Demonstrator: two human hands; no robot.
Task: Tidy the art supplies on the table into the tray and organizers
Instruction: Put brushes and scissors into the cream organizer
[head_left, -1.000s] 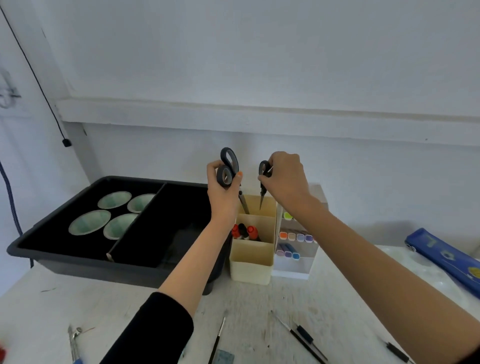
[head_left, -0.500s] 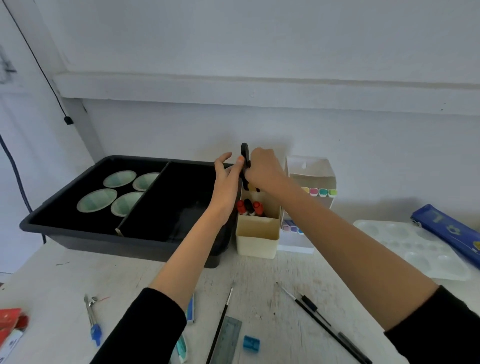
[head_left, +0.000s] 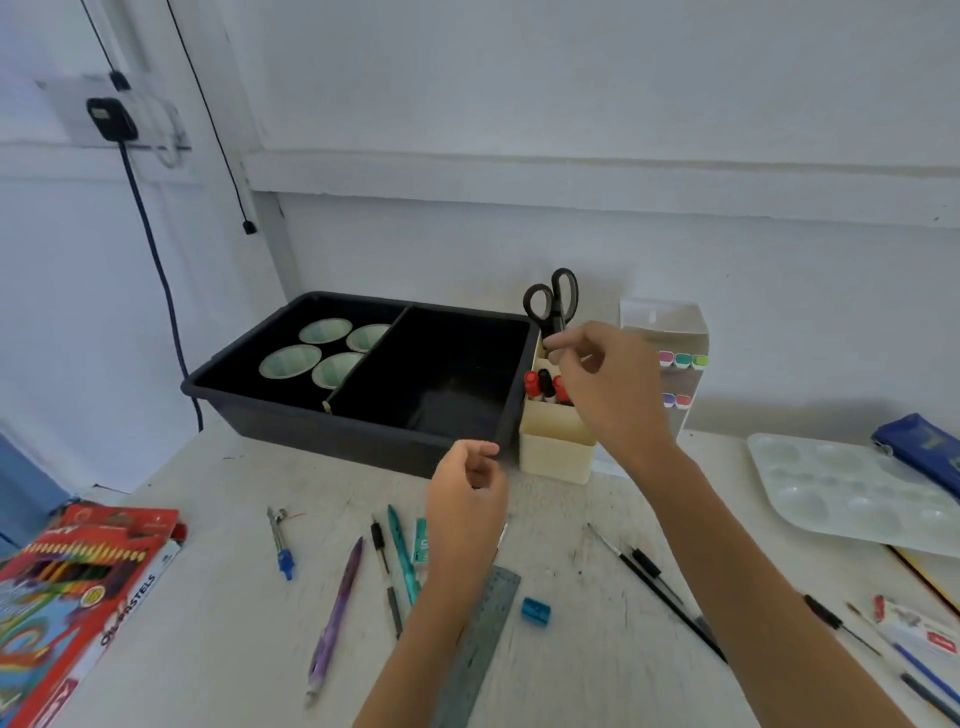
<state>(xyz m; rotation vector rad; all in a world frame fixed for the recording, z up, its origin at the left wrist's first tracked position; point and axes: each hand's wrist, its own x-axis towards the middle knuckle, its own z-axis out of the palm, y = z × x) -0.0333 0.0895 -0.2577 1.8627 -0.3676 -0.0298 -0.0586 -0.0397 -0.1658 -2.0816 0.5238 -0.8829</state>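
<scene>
Black-handled scissors (head_left: 551, 304) stand blades-down in the cream organizer (head_left: 556, 452), behind red and black markers (head_left: 544, 384). My right hand (head_left: 608, 384) hovers in front of the organizer with relaxed fingers, its index fingertip just below the scissor handles, gripping nothing. Lower down, my left hand (head_left: 467, 499) hangs loosely curled and empty above the table, near the corner of the black tray (head_left: 291, 410). The tray's left compartment holds several small pale bowls (head_left: 291, 361).
On the table lie a metal ruler (head_left: 483, 644), blue sharpener (head_left: 535, 609), purple pen (head_left: 335, 618), teal pen (head_left: 402, 556), compass (head_left: 280, 540), brushes (head_left: 654, 587) and an oil pastels box (head_left: 67, 597). A clear marker box (head_left: 670, 332), white palette (head_left: 841, 493) and blue pouch (head_left: 919, 447) are at right.
Both hands lowered the scissors into the cream organizer and let go. My left hand has dropped back toward the table; my right hand stays near the handles. The view has tilted down.
</scene>
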